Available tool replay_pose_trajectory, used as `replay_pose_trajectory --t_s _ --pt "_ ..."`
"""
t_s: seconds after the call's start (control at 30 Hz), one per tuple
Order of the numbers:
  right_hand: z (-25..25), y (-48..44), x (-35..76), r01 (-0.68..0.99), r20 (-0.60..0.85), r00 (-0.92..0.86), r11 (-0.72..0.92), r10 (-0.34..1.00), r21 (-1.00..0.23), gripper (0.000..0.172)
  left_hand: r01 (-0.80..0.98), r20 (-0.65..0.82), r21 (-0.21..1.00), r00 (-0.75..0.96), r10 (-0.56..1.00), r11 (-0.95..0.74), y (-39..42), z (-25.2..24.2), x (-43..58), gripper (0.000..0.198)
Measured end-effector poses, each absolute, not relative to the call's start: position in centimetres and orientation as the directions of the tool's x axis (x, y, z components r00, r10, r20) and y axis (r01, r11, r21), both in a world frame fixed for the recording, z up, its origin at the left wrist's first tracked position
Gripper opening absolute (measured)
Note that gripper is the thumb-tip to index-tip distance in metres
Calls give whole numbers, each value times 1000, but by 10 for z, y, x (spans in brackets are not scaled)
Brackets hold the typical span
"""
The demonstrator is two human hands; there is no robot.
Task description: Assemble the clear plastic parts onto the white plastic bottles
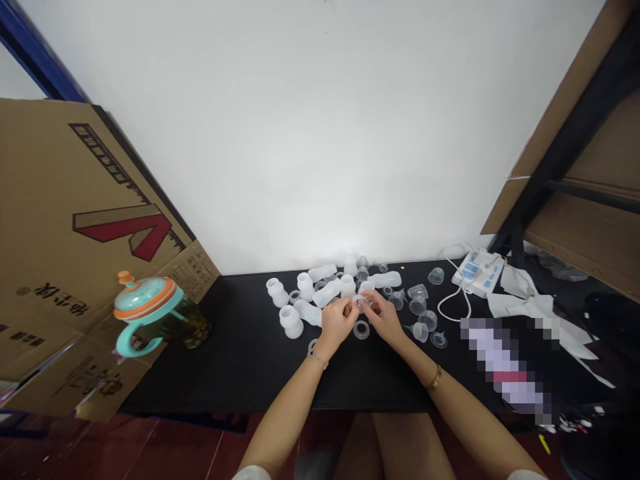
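Note:
My left hand (338,323) and my right hand (385,320) meet over the black table, fingers pinched together. Between their fingertips is a whitish translucent ring (359,299), partly covered by the fingers. Just below lies another flat clear ring (361,329), not touched by either hand. White, waisted bottle bodies cluster to the left and behind; one upright bottle body (291,321) stands left of my left hand, and another (327,292) lies on its side. Right of my right hand are clear domed caps (428,320) and a clear teat-like piece (439,340).
A teal and orange lidded jug (165,313) stands at the left beside a large cardboard box (75,253). On the right lie a white power strip (479,272) with its cable and crumpled white sheets (540,313). A white wall (320,133) rises behind the table (235,360).

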State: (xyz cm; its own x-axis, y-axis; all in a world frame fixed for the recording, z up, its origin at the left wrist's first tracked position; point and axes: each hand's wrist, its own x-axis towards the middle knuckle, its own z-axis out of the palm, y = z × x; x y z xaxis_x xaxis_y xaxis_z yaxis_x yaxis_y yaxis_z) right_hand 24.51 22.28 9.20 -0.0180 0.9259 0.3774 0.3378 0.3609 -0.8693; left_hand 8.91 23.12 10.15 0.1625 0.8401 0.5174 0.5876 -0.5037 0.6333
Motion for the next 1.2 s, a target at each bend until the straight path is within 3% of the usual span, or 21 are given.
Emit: replay_pose_trajectory --t_s 0.27,0.53,0.97,1.2 --pt "91 224 244 204 306 -10 302 952 -931 36 531 511 683 144 848 -501 227 108 89 29" --pt "92 222 244 135 297 9 293 955 -947 37 572 483 648 201 852 -503 229 108 91 24" --pt "88 224 244 379 348 -18 329 937 -865 29 546 499 683 136 856 -485 231 104 91 13" --pt "90 222 244 351 376 8 349 927 -869 24 538 485 679 181 855 -499 232 103 91 13"
